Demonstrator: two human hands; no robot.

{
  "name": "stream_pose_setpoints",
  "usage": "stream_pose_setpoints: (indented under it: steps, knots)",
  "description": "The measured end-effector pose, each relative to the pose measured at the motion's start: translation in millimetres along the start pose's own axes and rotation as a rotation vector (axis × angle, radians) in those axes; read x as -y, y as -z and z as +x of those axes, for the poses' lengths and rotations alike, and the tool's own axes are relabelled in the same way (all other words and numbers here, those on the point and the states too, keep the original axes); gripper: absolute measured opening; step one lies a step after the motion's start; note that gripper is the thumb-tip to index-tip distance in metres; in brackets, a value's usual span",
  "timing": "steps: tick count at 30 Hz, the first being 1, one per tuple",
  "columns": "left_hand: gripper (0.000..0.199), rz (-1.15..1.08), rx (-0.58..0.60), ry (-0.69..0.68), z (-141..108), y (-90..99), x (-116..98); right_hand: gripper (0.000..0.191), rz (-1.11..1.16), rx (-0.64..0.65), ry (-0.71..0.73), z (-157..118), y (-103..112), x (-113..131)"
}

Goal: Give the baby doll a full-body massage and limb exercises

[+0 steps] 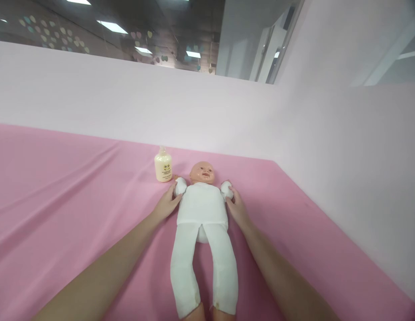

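A baby doll (202, 205) with a white cloth body lies on its back on a pink sheet, head toward the wall and feet toward me. My left hand (168, 200) is wrapped round the doll's arm on the left of the view, thumb on the near side. On the other side, my right hand (237, 206) grips the doll's other arm in the same way. Both arms of the doll are bent up beside its shoulders. Just beyond my left hand stands an upright pump bottle (163, 166) of pale yellow liquid with a printed label.
The pink sheet (76, 214) shows creases on the left and reaches the white walls. A white wall (127, 98) rises behind the doll, with a window (180, 35) above it. Another wall (354, 156) closes off the right side.
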State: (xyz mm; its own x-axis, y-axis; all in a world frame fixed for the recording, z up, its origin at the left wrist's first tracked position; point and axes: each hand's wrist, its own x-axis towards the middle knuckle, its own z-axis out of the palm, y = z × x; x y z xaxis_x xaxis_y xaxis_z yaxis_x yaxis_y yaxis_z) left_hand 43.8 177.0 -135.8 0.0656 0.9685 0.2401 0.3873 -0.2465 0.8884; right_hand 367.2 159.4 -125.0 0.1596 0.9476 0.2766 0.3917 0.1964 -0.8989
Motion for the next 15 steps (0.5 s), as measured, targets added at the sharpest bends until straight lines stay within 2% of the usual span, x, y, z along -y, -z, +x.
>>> stream_pose_setpoints:
  steps: [6,12,15]
  knots:
    - [0.088,-0.092,-0.018,0.023,-1,1.5,-3,0.066,0.183,0.010,0.006,5,-2,-10]
    - [0.095,-0.249,-0.035,0.044,-1,4.2,-13,0.079,0.455,0.030,-0.020,6,0,0]
    - [0.090,-0.403,-0.021,0.049,0,3.5,-15,0.073,0.564,0.039,-0.064,7,2,6]
